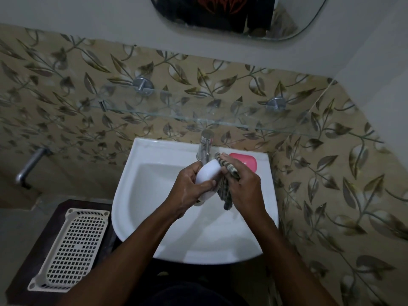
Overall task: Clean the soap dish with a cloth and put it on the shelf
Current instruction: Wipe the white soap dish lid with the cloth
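Note:
Over the basin, my left hand [189,188] grips a white oval soap dish [207,175], tilted on its side. My right hand [242,184] holds a striped grey cloth [227,173] bunched against the dish's right edge; part of the cloth hangs down below the hands. A pink soap-dish piece [245,162] lies on the sink's back right ledge, just behind my right hand. The glass shelf [198,119] runs across the tiled wall above the tap.
The white sink [154,217] sits under a chrome tap [205,144]. A white perforated plastic basket [72,248] rests on a dark stand at the lower left. A metal pipe [28,166] sticks out from the left wall. A mirror [238,16] hangs above.

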